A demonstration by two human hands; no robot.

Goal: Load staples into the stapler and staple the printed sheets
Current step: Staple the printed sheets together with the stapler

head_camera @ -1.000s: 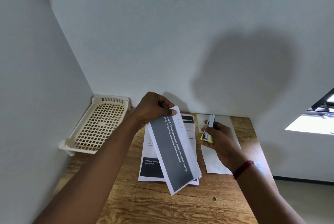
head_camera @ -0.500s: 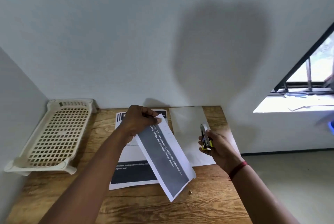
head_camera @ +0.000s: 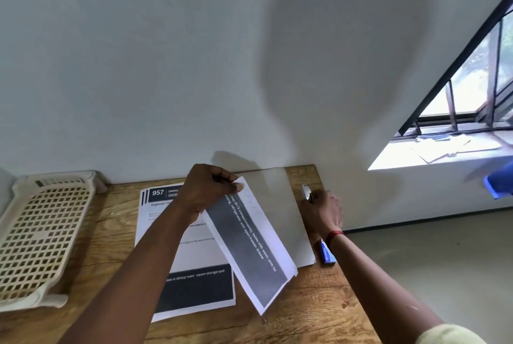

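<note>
Up near the back of the worktop [head_camera: 319, 313], the left hand [head_camera: 206, 189] pinches the top corner of a few printed sheets [head_camera: 249, 243] between thumb and fingertips. It holds them lifted and slanted, so their lower edge comes down close to the wood; a dark band with white lettering runs the length of the top page. The right hand [head_camera: 322, 211] is curled shut around the stapler [head_camera: 306, 192], whose pale metal nose pokes up out of the fist toward the wall. A red band circles that wrist. The stapler is apart from the held sheets, off to their right, above the worktop's far right corner.

Beneath the left forearm lies a flat stack of printed pages [head_camera: 183, 254], headed "957" on a dark bar, with another dark block across the bottom. Between the two hands a blank white sheet [head_camera: 288, 204] lies flat, its far edge touching the wall. Just beside that sheet's near right corner, under the right wrist, sits a small blue box [head_camera: 327, 253]. At the left end of the worktop rests a cream plastic tray [head_camera: 36, 235] with a lattice floor. A window [head_camera: 472, 99] shows at the right.
</note>
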